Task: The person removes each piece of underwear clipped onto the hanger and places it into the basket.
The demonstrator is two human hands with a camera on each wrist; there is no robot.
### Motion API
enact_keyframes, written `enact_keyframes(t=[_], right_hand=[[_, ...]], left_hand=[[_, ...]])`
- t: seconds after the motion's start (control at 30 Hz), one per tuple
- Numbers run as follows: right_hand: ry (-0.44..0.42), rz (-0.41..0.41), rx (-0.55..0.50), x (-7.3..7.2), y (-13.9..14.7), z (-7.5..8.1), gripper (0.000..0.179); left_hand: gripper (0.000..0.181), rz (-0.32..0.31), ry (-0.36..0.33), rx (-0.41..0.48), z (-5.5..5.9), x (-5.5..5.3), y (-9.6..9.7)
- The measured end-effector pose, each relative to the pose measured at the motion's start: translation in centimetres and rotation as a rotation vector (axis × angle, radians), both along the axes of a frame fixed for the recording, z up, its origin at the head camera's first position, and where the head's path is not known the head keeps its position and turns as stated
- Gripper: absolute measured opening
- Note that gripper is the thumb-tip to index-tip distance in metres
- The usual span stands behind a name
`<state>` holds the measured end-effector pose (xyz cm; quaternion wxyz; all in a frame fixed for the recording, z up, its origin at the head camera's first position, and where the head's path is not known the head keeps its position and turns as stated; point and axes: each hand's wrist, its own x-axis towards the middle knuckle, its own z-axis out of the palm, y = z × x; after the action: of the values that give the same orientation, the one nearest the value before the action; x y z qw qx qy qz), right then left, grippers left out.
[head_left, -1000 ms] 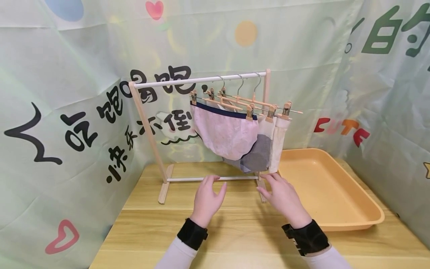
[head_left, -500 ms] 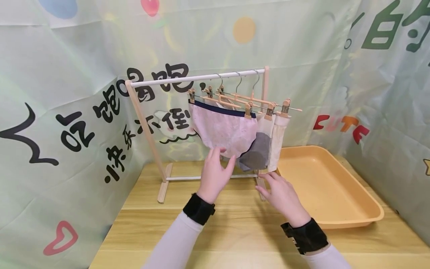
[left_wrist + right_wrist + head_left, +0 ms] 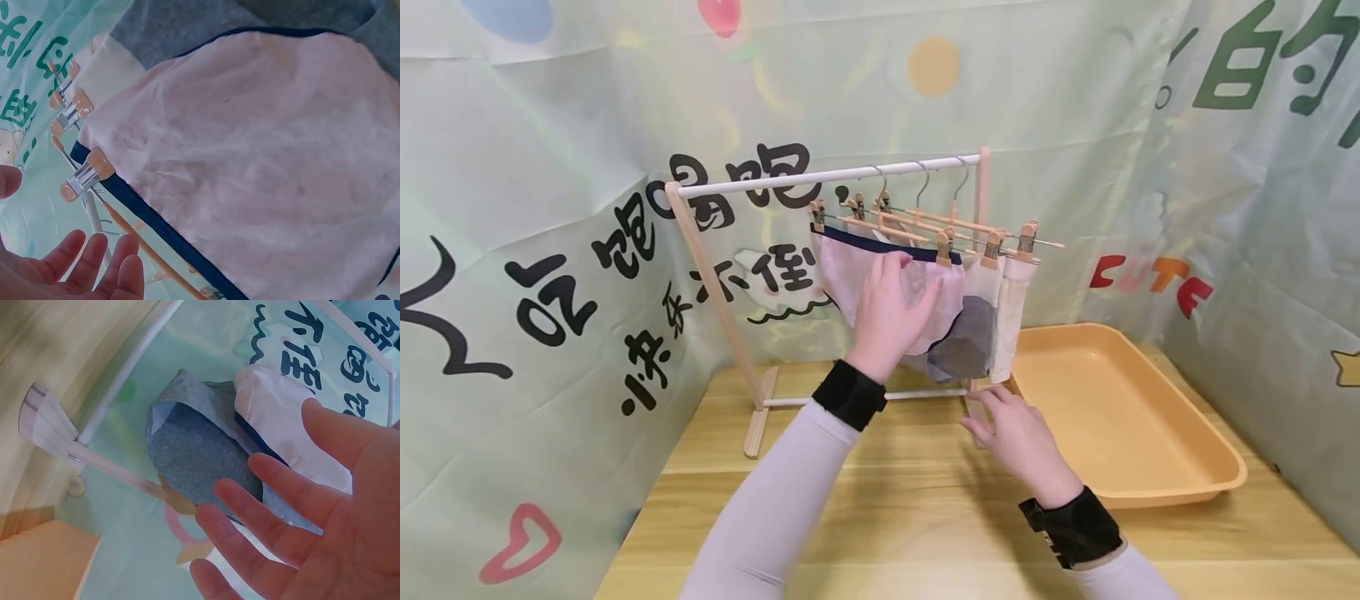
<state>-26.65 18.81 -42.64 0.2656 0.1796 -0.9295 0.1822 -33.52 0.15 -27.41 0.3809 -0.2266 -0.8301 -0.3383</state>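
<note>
Two bare hands (image 3: pixel 891 312) (image 3: pixel 1021 437), creased pink navy-trimmed garment (image 3: pixel 250 156), wooden-posted rack (image 3: pixel 708 275).

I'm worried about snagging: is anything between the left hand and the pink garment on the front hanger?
Nothing visible stands between the left hand and the pink garment; the grey-and-white garment hangs behind it, not in between.

The table (image 3: pixel 887 517) has a yellowish wood-grain top. Toward its back, a clothes rack (image 3: pixel 715 287) stands upright on two pale wooden feet (image 3: pixel 760 417). To the rack's right, a shallow orange-yellow tray (image 3: pixel 1097 408) with rounded corners and raised walls lies flat.
</note>
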Motion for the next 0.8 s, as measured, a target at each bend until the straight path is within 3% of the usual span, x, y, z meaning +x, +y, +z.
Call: enact_keyframes(t=[0.17,0.3,0.6,0.8], right_hand=[[0.002,-0.003,0.006,0.0,0.0,-0.1,0.041],[-0.002,-0.012,0.003,0.0,0.1,-0.1,0.040],[-0.009,-0.010,-0.009,0.1,0.3,-0.1,0.041],[-0.009,-0.020,-0.006,0.1,0.4,0.0,0.041]], left_hand=[[0.057,0.025,-0.068,-0.006,1.6,-0.4,0.8],[0.061,0.017,-0.114,0.010,2.1,-0.9,1.7],[0.061,0.008,-0.168,0.105,1.5,-2.1,3.6],[0.059,0.003,-0.178,0.122,1.4,-2.5,4.0]])
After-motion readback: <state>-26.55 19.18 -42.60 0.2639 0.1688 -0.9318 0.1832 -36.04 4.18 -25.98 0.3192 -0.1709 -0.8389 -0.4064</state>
